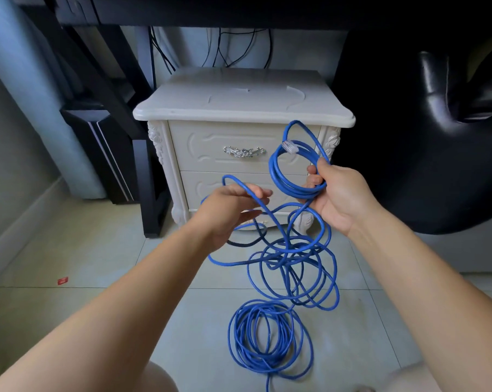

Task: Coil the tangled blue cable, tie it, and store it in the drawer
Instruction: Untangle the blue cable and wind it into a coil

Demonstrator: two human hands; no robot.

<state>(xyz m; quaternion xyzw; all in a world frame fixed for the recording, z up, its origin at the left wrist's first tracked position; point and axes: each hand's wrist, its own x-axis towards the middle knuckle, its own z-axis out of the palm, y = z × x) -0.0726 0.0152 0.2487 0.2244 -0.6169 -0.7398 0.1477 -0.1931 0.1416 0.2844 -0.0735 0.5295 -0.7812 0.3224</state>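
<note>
A long blue cable (270, 338) lies in tangled loops on the tiled floor. My right hand (336, 198) grips a small coil of it, held up in front of the cabinet, and the clear plug end (289, 145) sticks out at the coil's top. My left hand (233, 206) holds a loose strand that runs across its fingers, thumb under it. Behind the hands stands a white bedside cabinet (243, 107) with two drawers, both closed; the upper drawer (208, 148) has a silver handle (243, 151).
A black desk frame and a dark computer tower (109, 148) stand left of the cabinet. A black leather chair (448, 131) fills the right side. Black wires hang behind the cabinet. A small red scrap (62, 280) lies on the floor at left.
</note>
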